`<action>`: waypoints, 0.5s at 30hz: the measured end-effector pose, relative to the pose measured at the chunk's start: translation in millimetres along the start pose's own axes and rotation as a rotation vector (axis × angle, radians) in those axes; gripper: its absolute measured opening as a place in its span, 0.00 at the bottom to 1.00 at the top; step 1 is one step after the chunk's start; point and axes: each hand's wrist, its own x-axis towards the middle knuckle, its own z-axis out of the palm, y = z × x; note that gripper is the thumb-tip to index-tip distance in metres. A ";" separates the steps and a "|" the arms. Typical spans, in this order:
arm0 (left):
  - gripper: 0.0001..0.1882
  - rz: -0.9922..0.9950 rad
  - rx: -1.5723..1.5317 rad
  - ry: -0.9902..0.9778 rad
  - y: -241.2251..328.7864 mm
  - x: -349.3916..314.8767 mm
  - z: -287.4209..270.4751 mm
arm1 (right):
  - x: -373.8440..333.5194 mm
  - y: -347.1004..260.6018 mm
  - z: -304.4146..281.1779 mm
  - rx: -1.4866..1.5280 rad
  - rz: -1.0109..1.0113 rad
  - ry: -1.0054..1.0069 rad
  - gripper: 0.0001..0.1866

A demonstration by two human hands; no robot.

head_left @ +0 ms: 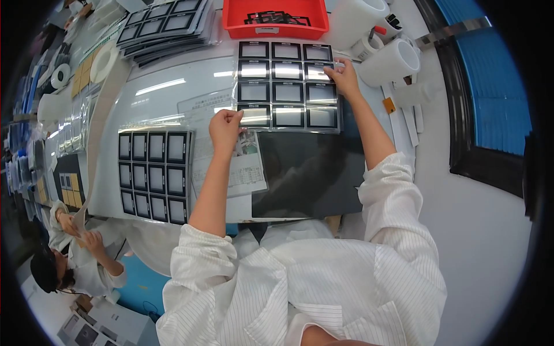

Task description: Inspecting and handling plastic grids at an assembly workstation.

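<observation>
A clear plastic sheet (287, 105) bearing rows of black-bordered rectangular frames lies in front of me, at the far side of the table. My left hand (225, 131) is closed, its thumb and fingers pinching the sheet near the lower left corner. Up at the right edge, my right hand (345, 78) grips the sheet between thumb and fingers. Just below it, a dark flat board (309, 173) covers the table's near part. Printed paper (245, 164) shows beside my left wrist, partly hidden by my forearm.
Another framed sheet (153, 176) lies at the left. Behind stand a stack of similar sheets (164, 32) and a red bin (276, 29) with loose black frames. White rolls (389, 62) stand at the far right. At the lower left, a co-worker (86, 254) handles something pale.
</observation>
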 end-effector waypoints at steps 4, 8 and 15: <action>0.11 -0.038 0.024 -0.032 7.8 -1.7 1.8 | 0.5 -0.6 -3.8 -0.018 -0.020 -0.017 0.31; 0.12 -0.002 0.212 -0.020 12.6 -6.6 -6.3 | -1.9 -12.5 2.2 -0.050 -0.047 -0.050 0.31; 0.18 0.201 0.992 0.063 41.2 -40.4 -10.5 | -33.5 -58.5 19.3 -0.809 -0.625 0.190 0.29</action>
